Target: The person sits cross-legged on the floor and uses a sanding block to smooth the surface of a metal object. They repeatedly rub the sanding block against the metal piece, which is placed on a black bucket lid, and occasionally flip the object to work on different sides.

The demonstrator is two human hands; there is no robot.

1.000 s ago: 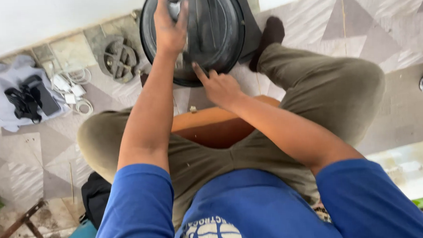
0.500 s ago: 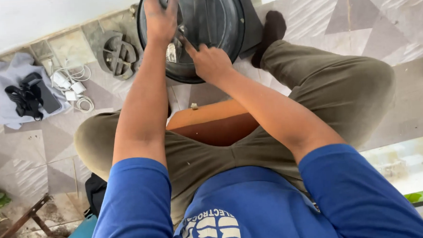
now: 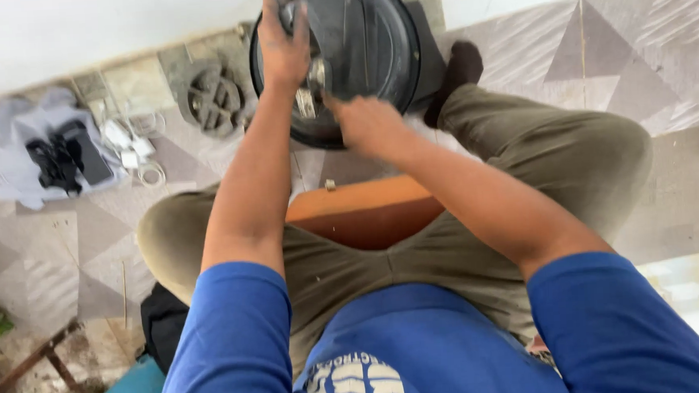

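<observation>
A person seated on a low orange stool (image 3: 366, 211) looks down at a round black fan housing (image 3: 358, 52) standing on the tiled floor (image 3: 581, 57) between their feet. The left hand (image 3: 282, 44) is closed over the housing's upper left rim. The right hand (image 3: 370, 124), blurred, rests at its lower centre near a metal hub (image 3: 312, 83); its grip cannot be told. A grey cloth (image 3: 20, 150) with black parts lies well to the left.
</observation>
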